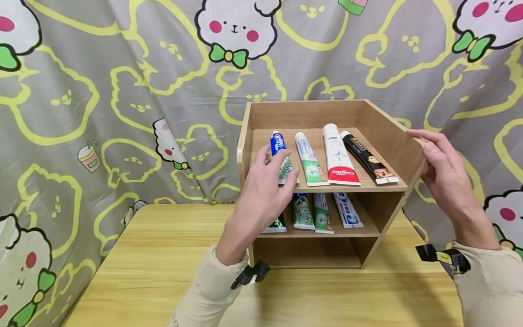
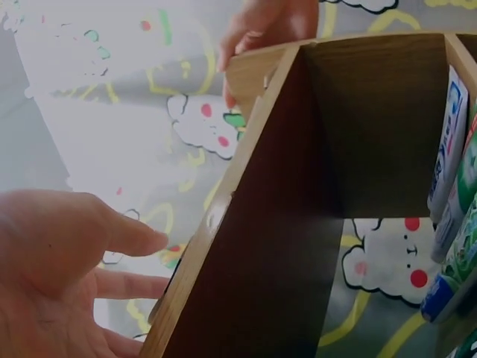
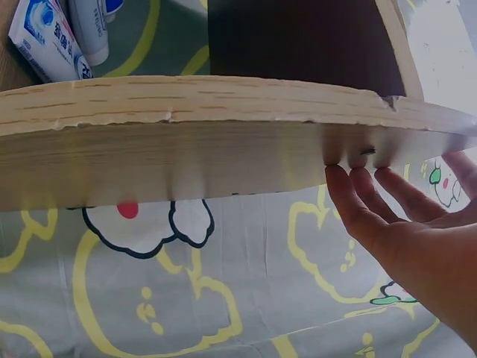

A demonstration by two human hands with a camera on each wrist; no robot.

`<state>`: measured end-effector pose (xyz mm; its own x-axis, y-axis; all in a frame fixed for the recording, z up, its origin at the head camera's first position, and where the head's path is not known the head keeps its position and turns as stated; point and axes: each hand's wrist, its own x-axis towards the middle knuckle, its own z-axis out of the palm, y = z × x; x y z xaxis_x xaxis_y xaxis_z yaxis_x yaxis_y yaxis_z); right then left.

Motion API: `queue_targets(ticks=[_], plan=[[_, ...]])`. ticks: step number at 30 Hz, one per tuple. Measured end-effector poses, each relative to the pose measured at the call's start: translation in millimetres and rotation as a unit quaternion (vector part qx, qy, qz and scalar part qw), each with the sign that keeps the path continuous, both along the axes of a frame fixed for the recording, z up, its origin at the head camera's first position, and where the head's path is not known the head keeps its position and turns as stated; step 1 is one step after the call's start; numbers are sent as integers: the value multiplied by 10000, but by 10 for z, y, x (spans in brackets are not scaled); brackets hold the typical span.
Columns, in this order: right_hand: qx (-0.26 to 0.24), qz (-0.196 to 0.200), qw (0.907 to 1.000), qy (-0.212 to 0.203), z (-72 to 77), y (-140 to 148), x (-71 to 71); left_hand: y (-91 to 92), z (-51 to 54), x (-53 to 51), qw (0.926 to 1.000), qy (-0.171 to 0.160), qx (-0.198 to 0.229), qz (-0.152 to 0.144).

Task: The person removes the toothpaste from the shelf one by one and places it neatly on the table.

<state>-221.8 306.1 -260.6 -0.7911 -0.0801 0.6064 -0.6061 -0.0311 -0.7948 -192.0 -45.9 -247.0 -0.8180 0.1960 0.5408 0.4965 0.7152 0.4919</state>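
Observation:
A wooden three-tier shelf (image 1: 392, 141) stands on the table. On its top tier lie a blue-and-green toothpaste tube (image 1: 278, 141), a white-and-green toothpaste tube (image 1: 311, 163), a white-and-red Colgate tube (image 1: 337, 152) and a black toothpaste tube (image 1: 367, 156). My left hand (image 1: 263, 188) is over the blue-and-green tube, thumb and forefinger spread around its near end; the left wrist view hides its fingertips behind the board edge. At the shelf's right wall, my right hand (image 1: 451, 177) touches the outer face with its fingertips (image 3: 339, 179), the forefinger reaching over the top edge.
Several more tubes lie on the middle tier, including a green tube (image 1: 303, 212) and a white-and-blue tube (image 1: 348, 211). Below them is the bottom tier (image 1: 306, 252). The yellow wooden table (image 1: 163, 254) extends left and forward, and a patterned curtain (image 1: 143, 91) hangs behind.

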Motion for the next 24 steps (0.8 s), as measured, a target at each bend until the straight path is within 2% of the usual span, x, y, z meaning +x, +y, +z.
queue_targets(ticks=[5, 9, 14, 21, 24], plan=[[-109, -5, 9999, -84, -15, -13, -23, 41, 33, -77, 9995, -77, -258, 134], [-65, -49, 10000, -10, -16, -26, -26, 48, 56, -109, 9981, -264, -499, 227], [-220, 18, 9997, 98, -15, -28, -23, 76, 106, -135, 9936, -634, -860, 357], [-224, 12, 9997, 91, -32, -14, -33, 99, 183, -192, 9868, -696, -1368, 516], [-205, 41, 9998, 72, -46, -10, -43, 101, 242, -216, 9833, -830, -1552, 466]])
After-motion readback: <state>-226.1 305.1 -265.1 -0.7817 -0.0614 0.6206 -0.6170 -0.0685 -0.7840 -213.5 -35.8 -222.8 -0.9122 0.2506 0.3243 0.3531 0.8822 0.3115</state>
